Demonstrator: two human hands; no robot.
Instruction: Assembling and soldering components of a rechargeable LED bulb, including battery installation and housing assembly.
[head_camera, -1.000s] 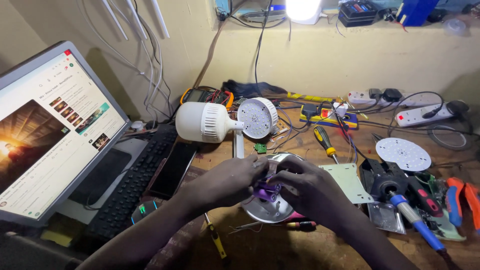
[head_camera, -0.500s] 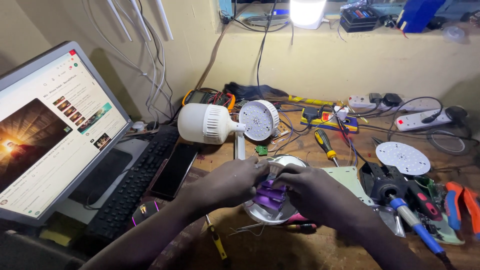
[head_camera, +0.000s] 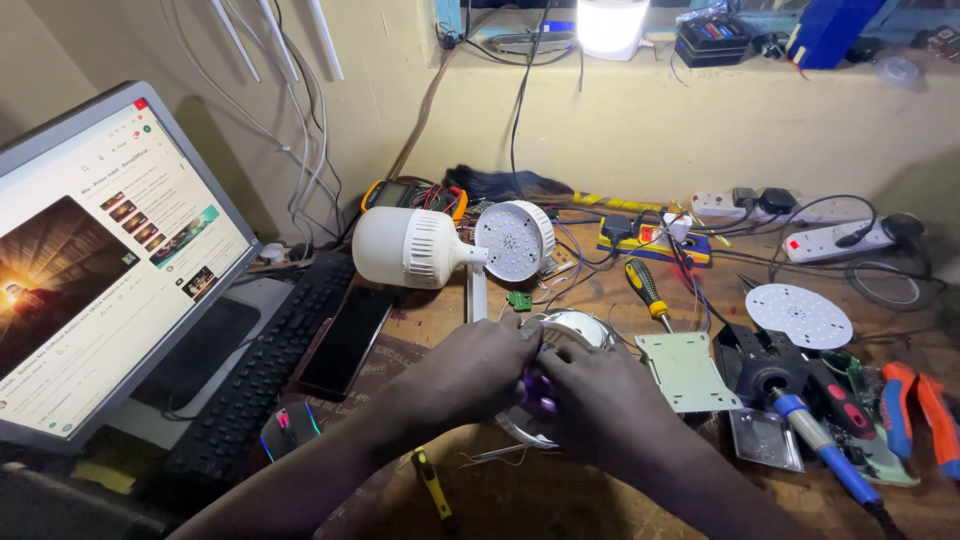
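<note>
A cluttered wooden surface (head_camera: 600, 500) is set against a pale yellow wall (head_camera: 640, 130), with a lit lamp (head_camera: 612, 22) on the ledge above. A monitor (head_camera: 100, 260) and a black keyboard (head_camera: 250, 385) are placed at the left, with a dark phone (head_camera: 345, 340) and a mouse (head_camera: 290, 428) beside them. A large white bulb housing (head_camera: 410, 247) is laid on its side farther back, its long axis running left to right and its round LED face (head_camera: 513, 240) turned to the right. A yellow-handled screwdriver (head_camera: 648, 286), a pale square plate (head_camera: 686, 371), a round white LED disc (head_camera: 799, 315), a blue-handled soldering iron (head_camera: 825, 450) and orange pliers (head_camera: 925, 410) are spread to the right.

Near the middle of the surface, a round white lamp part (head_camera: 565, 335) is held flat, its open face upward; its long axis cannot be told. The left hand (head_camera: 470, 372) and right hand (head_camera: 590, 395) are closed together over it, fingers pinched on a small purple piece (head_camera: 537, 392) between them.
</note>
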